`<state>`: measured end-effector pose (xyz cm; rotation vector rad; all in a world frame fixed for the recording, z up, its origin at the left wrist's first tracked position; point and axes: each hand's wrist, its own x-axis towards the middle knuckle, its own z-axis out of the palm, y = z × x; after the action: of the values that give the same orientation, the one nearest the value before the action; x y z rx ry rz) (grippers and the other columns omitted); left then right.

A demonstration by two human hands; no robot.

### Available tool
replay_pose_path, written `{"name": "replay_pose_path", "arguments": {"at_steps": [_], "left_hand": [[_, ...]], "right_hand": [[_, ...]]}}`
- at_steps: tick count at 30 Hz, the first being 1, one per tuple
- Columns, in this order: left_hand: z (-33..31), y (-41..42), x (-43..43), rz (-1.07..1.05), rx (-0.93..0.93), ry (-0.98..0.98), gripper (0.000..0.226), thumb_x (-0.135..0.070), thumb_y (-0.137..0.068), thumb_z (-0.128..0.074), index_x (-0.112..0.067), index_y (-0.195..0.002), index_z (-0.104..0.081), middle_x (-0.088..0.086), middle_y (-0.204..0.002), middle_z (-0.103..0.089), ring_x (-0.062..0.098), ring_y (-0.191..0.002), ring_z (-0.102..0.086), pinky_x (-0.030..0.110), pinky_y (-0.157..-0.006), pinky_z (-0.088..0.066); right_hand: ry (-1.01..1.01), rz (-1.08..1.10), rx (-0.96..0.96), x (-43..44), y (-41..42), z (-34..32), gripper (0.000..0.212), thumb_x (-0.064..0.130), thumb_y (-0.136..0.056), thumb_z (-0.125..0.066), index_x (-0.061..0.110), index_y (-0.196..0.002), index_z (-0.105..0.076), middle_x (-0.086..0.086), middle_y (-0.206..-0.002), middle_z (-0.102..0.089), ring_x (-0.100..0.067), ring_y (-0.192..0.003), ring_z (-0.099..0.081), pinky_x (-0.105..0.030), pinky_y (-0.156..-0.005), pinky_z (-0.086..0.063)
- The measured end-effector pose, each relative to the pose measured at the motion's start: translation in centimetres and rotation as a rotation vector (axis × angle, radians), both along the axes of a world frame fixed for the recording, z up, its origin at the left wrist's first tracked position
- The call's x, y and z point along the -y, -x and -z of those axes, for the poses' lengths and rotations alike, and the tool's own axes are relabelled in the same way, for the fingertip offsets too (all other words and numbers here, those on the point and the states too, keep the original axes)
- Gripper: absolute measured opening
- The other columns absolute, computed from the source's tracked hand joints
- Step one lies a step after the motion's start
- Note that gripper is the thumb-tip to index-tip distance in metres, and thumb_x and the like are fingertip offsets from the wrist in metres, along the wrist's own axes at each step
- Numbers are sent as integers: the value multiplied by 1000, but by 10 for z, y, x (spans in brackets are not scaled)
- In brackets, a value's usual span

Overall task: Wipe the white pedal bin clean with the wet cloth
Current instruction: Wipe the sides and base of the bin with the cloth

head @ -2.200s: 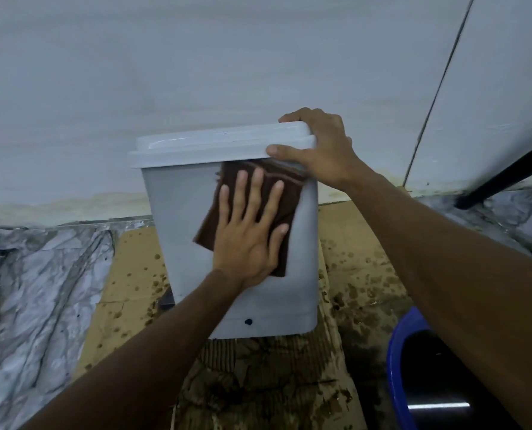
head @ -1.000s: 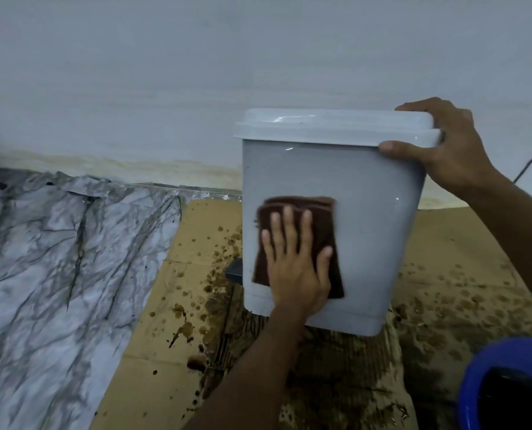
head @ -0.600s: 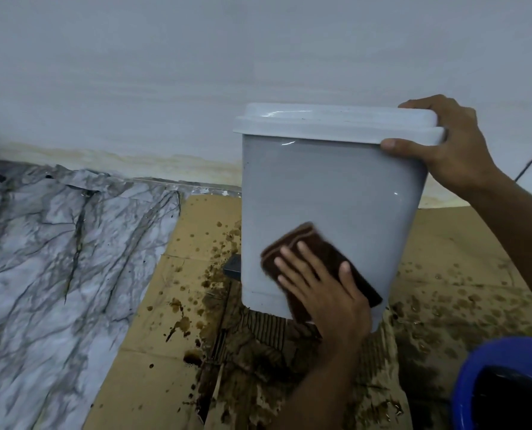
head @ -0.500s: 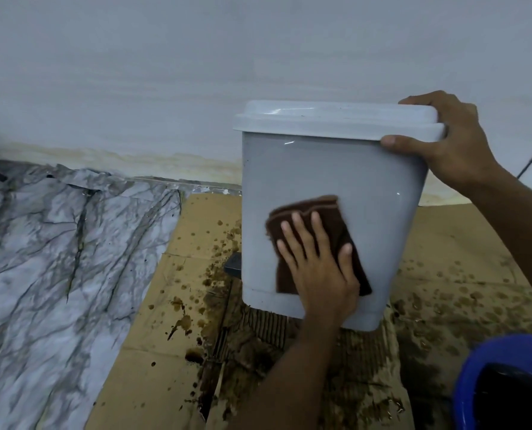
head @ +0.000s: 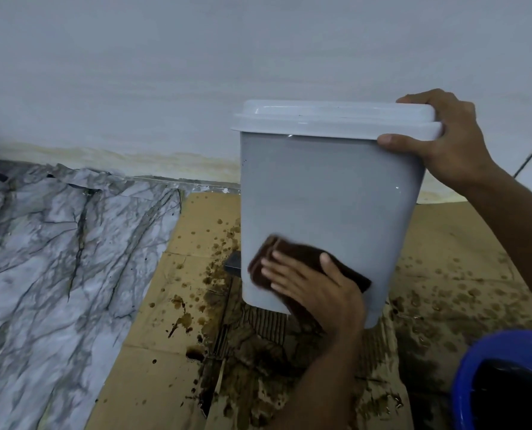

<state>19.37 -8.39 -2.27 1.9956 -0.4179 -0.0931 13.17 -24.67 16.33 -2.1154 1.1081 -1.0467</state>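
Low on the white pedal bin (head: 327, 197) (standing on stained cardboard (head: 153, 352)), the left hand (head: 314, 290) presses a brown cloth (head: 289, 259) flat, fingers spread; rightward, the right hand (head: 445, 141) grips the lid's (head: 336, 119) corner.

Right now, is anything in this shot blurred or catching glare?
Head view: the brown cloth and left hand are smeared by motion; small glints sit on the white bin wall; the right hand on the lid is sharp.
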Motion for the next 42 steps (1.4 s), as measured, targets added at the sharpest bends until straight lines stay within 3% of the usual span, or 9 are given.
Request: {"name": "replay_pose_path", "arguments": {"at_steps": [4, 8, 12, 17, 20, 26, 30, 37, 42], "left_hand": [[-13, -62, -2, 356, 563, -52, 73, -45, -105, -31, -3, -161, -10, 20, -169, 0, 36, -157, 4, 53, -127, 0], [-29, -151, -11, 705, 1103, -161, 68, -45, -105, -35, -8, -159, -18, 15, -167, -9, 30, -157, 1, 49, -127, 0], [-2, -181, -35, 807, 1368, -260, 67, -46, -106, -32, -10, -160, -17, 13, -170, 2, 32, -158, -1, 50, -127, 0], [60, -175, -69, 1172, 1715, -319, 65, -44, -109, -26, -14, -163, -7, 12, -171, 6, 28, -158, 1, 47, -127, 5], [47, -185, -60, 1222, 1745, -299, 61, -44, -110, -23, -17, -163, -10, 11, -171, 6, 27, -158, 1, 45, -128, 5], [-42, -181, -6, 850, 1381, -178, 64, -46, -105, -37, -12, -159, -26, 16, -166, -16, 31, -156, -8, 50, -127, -5], [-26, -145, -8, 762, 1249, -157, 66, -45, -104, -37, -8, -159, -26, 20, -166, -13, 35, -157, -6, 54, -126, -3], [38, -152, -53, 1132, 1590, -299, 62, -46, -108, -28, -18, -163, -16, 9, -171, 4, 27, -158, -1, 46, -128, 2], [-6, -204, -41, 840, 1413, -261, 65, -51, -105, -30, -18, -160, -20, 9, -171, 1, 29, -158, -4, 48, -127, -2]], "right_hand": [[-5, -10, 8, 0, 1, -1, 76, 80, -54, -74, 39, -117, -60, 15, -125, -56, -13, -131, -40, -48, -108, -41], [7, -8, 12, 0, -2, -1, 78, 84, -53, -71, 40, -116, -60, 14, -124, -57, -15, -130, -40, -50, -107, -41], [26, 3, 11, -2, -2, 0, 70, 79, -58, -73, 41, -115, -60, 19, -120, -56, -14, -127, -40, -50, -107, -40], [34, 4, 23, -1, -1, 2, 74, 81, -57, -73, 39, -116, -61, 17, -121, -57, -14, -126, -43, -51, -105, -41], [10, 7, 28, 1, -1, 3, 71, 79, -56, -74, 41, -114, -60, 19, -120, -55, -11, -127, -41, -48, -107, -40], [-23, 17, 31, 3, -4, 1, 69, 77, -55, -76, 42, -114, -60, 18, -121, -55, -9, -128, -38, -46, -108, -39], [-14, 22, 40, 1, -3, 2, 69, 76, -55, -76, 41, -113, -60, 17, -122, -56, -6, -125, -38, -46, -108, -39], [14, -1, 53, 2, 1, 4, 72, 84, -52, -72, 44, -110, -61, 16, -120, -57, -13, -128, -40, -48, -106, -40], [34, 4, 51, 2, -3, 5, 69, 84, -53, -72, 47, -109, -60, 21, -117, -57, -15, -128, -40, -51, -106, -40]]}}
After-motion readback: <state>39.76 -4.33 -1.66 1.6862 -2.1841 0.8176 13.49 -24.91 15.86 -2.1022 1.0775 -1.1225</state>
